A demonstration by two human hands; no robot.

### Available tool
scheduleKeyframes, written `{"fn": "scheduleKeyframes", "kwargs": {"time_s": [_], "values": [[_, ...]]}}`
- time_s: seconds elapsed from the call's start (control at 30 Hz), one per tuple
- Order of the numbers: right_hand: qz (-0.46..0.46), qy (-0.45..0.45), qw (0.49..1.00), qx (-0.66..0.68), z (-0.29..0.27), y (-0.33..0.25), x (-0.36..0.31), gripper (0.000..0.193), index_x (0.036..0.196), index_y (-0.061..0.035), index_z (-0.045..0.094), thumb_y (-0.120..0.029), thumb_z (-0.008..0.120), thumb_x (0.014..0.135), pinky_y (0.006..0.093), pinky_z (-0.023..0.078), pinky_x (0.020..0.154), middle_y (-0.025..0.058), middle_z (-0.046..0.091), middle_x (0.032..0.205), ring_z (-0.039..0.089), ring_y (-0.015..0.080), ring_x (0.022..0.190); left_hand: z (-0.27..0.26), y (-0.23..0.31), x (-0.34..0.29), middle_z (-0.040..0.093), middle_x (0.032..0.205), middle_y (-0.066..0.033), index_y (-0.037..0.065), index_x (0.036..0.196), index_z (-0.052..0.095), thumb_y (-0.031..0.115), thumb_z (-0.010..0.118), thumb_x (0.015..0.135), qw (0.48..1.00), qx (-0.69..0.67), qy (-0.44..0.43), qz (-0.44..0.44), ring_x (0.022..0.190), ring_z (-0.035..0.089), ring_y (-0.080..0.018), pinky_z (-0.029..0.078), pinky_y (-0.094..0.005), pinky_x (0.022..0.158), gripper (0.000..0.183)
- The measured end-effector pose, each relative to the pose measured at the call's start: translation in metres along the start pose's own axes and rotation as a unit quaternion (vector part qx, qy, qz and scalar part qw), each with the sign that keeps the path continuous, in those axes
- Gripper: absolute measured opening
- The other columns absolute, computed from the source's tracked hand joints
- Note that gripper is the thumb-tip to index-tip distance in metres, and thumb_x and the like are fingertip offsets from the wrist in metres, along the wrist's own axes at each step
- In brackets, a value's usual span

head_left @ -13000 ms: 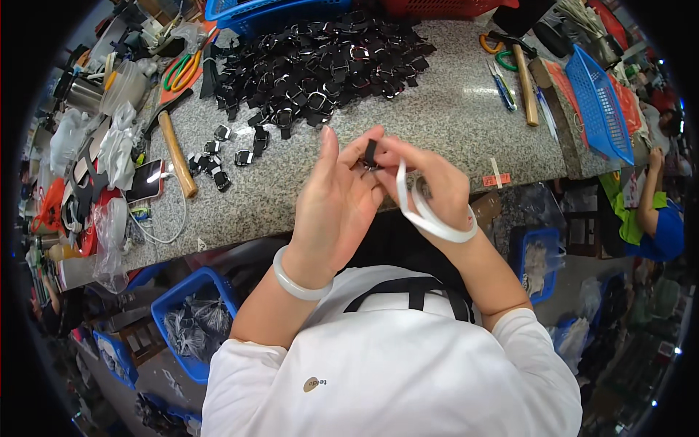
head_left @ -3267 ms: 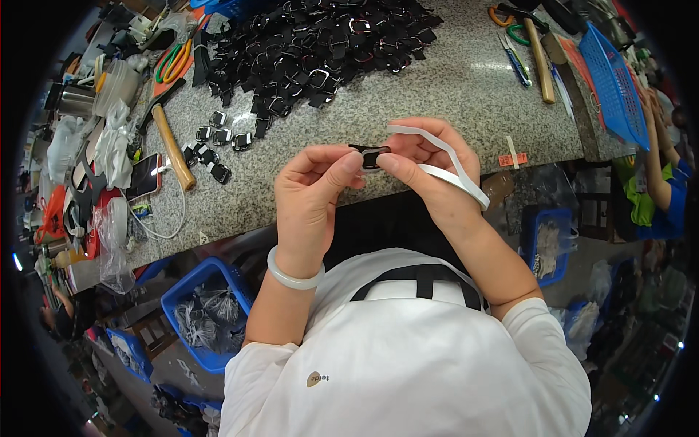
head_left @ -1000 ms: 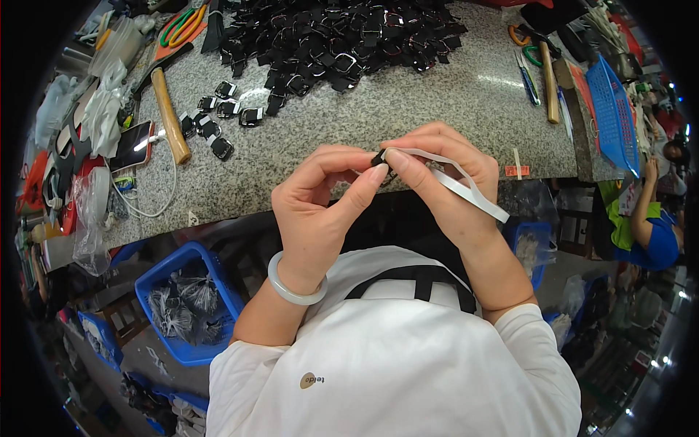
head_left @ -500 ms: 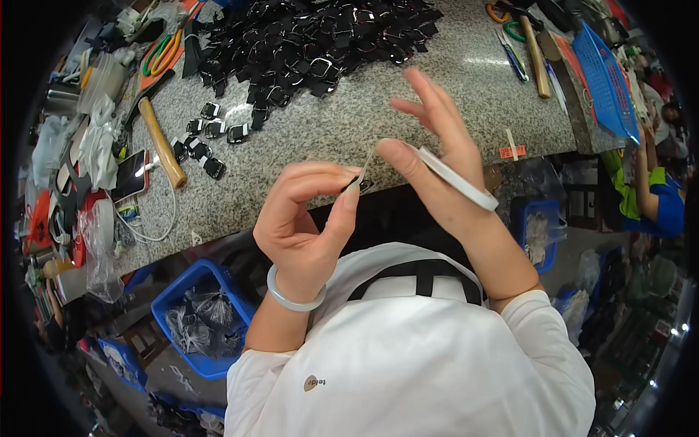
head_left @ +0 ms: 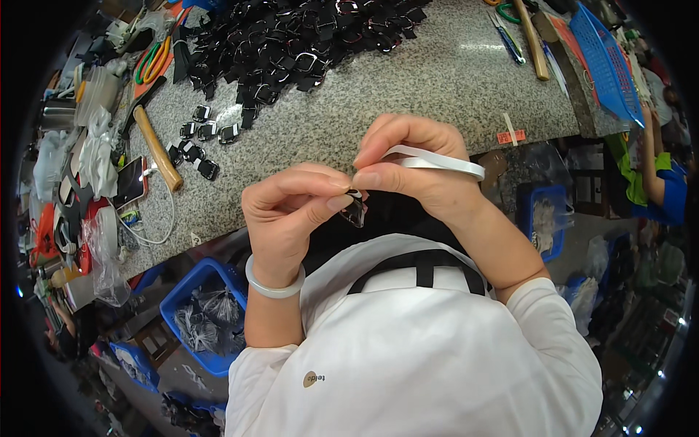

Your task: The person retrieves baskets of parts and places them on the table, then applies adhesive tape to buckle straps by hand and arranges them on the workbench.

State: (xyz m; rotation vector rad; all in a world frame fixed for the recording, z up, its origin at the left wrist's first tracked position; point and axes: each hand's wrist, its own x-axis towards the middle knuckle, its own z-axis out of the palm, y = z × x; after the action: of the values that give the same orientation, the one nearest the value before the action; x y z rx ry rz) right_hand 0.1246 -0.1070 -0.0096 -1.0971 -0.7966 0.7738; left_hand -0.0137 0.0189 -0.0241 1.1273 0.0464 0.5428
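At the near edge of the table, my left hand (head_left: 280,211) pinches a small black strap piece with a shiny buckle (head_left: 354,213) between thumb and fingertips. The buckle hangs just below the fingers. My right hand (head_left: 422,164) is closed beside it, its thumb and fingertips close to the left fingertips. A thin ring-shaped roll of white tape (head_left: 440,162) is held at the right hand, between thumb and fingers. Whatever lies right between the fingertips is mostly hidden.
A large heap of black buckled strap pieces (head_left: 284,44) covers the far table. Several separate pieces (head_left: 207,131) lie nearer, beside a wooden-handled hammer (head_left: 156,149) and a phone (head_left: 131,182). Blue baskets (head_left: 186,291) stand below. Tweezers (head_left: 507,40) lie far right.
My right hand has swung in toward the left one, its raised fingers curling closed near the buckle. A thin pale strip seen between the hands earlier is no longer visible.
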Motion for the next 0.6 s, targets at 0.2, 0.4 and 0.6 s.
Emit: {"fn": "scheduleKeyframes", "kwargs": {"time_s": [0.2, 0.4, 0.6], "values": [[0.064, 0.015, 0.996, 0.054, 0.004, -0.006, -0.001, 0.014, 0.083, -0.0034, 0.063, 0.002, 0.073, 0.075, 0.0206, 0.046, 0.064, 0.0049, 0.061, 0.084, 0.057, 0.0098, 0.074, 0.006, -0.004, 0.006, 0.066, 0.084, -0.0142, -0.003, 0.086, 0.062, -0.011, 0.069, 0.073, 0.998, -0.024, 0.053, -0.025, 0.079, 0.065, -0.0193, 0.054, -0.0281, 0.071, 0.017], [-0.044, 0.105, 0.99, -0.078, 0.005, 0.004, -0.001, 0.012, 0.083, -0.0033, 0.066, -0.006, 0.075, 0.075, 0.02, 0.05, 0.064, 0.0039, 0.065, 0.082, 0.061, 0.0092, 0.073, 0.014, -0.01, 0.01, 0.064, 0.099, -0.0165, -0.004, 0.1, 0.064, -0.008, 0.065, 0.078, 0.993, 0.076, 0.088, 0.023, 0.096, 0.06, -0.0206, 0.048, -0.029, 0.085, 0.022], [-0.201, 0.085, 0.944, -0.246, -0.003, 0.004, 0.001, 0.018, 0.091, -0.0041, 0.069, -0.001, 0.073, 0.074, 0.022, 0.05, 0.066, 0.0064, 0.064, 0.085, 0.061, 0.0133, 0.076, 0.021, -0.014, 0.012, 0.06, 0.106, -0.0157, -0.004, 0.095, 0.065, -0.005, 0.063, 0.082, 0.983, 0.141, 0.098, 0.068, 0.1, 0.059, -0.022, 0.047, -0.0304, 0.088, 0.013]]}}
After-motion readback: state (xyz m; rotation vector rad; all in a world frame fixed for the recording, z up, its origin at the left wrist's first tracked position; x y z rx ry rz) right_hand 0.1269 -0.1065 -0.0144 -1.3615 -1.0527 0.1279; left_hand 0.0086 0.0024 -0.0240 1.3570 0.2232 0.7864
